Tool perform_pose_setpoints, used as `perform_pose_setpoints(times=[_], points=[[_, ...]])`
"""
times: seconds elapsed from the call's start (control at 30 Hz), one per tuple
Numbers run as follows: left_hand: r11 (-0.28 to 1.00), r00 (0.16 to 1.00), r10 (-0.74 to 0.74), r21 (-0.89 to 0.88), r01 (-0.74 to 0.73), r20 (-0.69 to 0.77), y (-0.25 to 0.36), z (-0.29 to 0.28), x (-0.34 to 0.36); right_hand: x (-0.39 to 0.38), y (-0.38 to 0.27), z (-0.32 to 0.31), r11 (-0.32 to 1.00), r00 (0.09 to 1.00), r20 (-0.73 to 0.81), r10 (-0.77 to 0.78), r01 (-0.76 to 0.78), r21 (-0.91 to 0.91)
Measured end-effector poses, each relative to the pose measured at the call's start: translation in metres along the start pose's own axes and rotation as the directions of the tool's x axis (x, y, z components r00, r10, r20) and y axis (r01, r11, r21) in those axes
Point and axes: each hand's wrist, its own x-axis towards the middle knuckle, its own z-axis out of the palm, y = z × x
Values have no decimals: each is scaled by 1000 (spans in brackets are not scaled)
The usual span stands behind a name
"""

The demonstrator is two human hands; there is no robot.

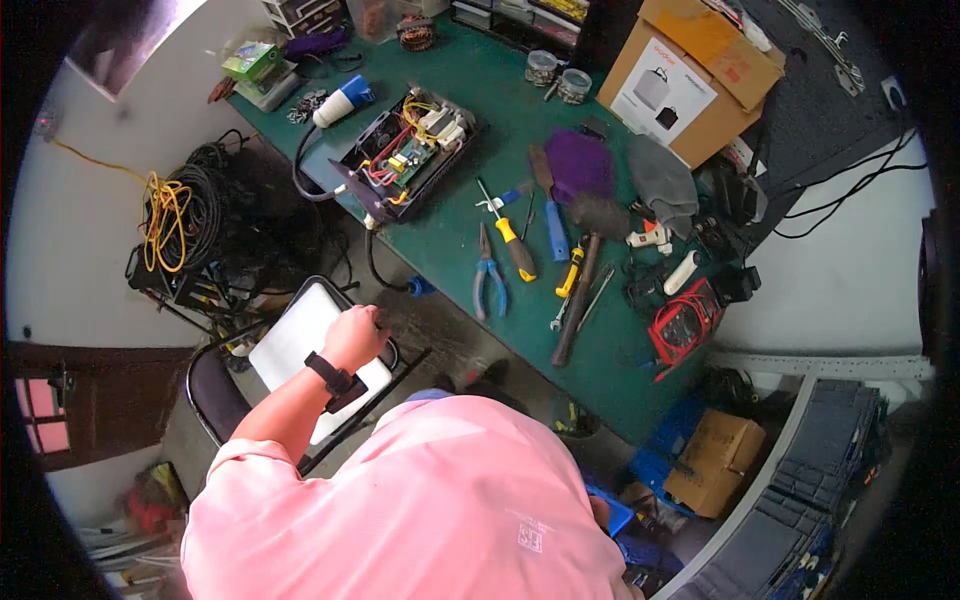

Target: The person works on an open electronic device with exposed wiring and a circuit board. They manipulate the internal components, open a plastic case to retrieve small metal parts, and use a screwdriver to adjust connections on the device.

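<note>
My left hand (355,338) is curled closed above the folding chair, left of the workbench's near edge. What its fingers hold, if anything, is hidden; a dark patch shows at the fingertips. A dark watch (332,376) is strapped round that wrist. Below the hand lies the white seat (300,345) of the chair. My right hand is out of sight, and my pink shirt (420,500) fills the lower middle. On the bench, an opened device (415,145) shows a circuit board and wires. Nearby lie blue-handled pliers (488,285) and a yellow-handled screwdriver (517,252).
On the green workbench (440,260) are a hammer (577,310), a blue-handled scraper (556,230), a purple cloth (580,165) and a red-cased meter (685,320). A cardboard box (690,85) stands at the back right. Coiled cables (190,210) hang at left.
</note>
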Motion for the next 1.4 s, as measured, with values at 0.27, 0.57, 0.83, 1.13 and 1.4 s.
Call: perform_pose_setpoints(times=[0.27,0.57,0.83,1.13,1.4], points=[[991,951,-102,49,122,-291,11,-54,7,53,-40,30,985,963,267,44,2,-172],[997,838,80,54,-60,-539,19,-156,106,65,-83,99,992,956,273,103,-79,-98],[960,760,223,2,-281,-611,-5,-217,230,5,-178,179,30,595,501,628,-662,749],[869,782,362,-121,-480,-508,-22,-249,305,33,-311,232,15,581,469,665,-639,769],[902,817,291,-142,-407,-497,-63,-240,279,92,-349,205,-184,641,617,456,-611,770]])
